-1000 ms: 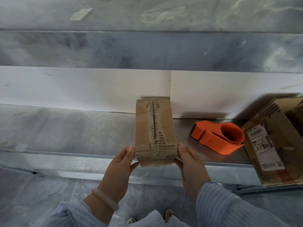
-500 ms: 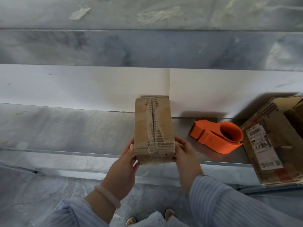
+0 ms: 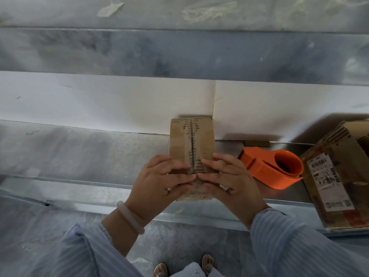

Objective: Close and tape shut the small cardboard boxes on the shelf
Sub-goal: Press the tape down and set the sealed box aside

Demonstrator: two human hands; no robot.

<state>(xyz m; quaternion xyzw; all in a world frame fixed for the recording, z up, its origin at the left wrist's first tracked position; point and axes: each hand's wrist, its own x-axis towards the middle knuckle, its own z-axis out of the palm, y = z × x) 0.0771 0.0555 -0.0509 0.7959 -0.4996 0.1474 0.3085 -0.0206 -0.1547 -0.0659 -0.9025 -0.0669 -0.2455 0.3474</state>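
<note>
A small brown cardboard box (image 3: 192, 139) lies lengthwise on the grey metal shelf (image 3: 229, 147). Its far end reaches the white back panel (image 3: 99, 100), and its near end reaches the shelf's front lip (image 3: 89, 182). Its top flaps are folded in and meet at a ragged centre seam.

The left hand (image 3: 159, 180) and right hand (image 3: 232, 179) lie over the near half of the box. Their fingers are spread nearly straight across the flaps, pressing down, and the fingertips meet at the seam. Neither hand holds anything else. The thumbs are hidden, so it cannot be told whether they clasp the box's sides. A pale bangle (image 3: 130, 216) circles the left wrist, and both arms are in blue striped sleeves (image 3: 289, 242).

Just to the right of the box lies an orange plastic tape dispenser (image 3: 269, 168), close to the right hand but not touching it. Its round end nearly meets a larger brown cardboard box with a printed shipping label (image 3: 339, 176), which stands tilted and juts out past the shelf's front lip.

To the left of the small box the shelf runs bare to the frame's edge, its surface dull and mottled. Above the back panel are broad grey, streaky bands (image 3: 179, 54). Below the lip is a grey floor (image 3: 179, 242), where the toes of two shoes (image 3: 160, 270) show.
</note>
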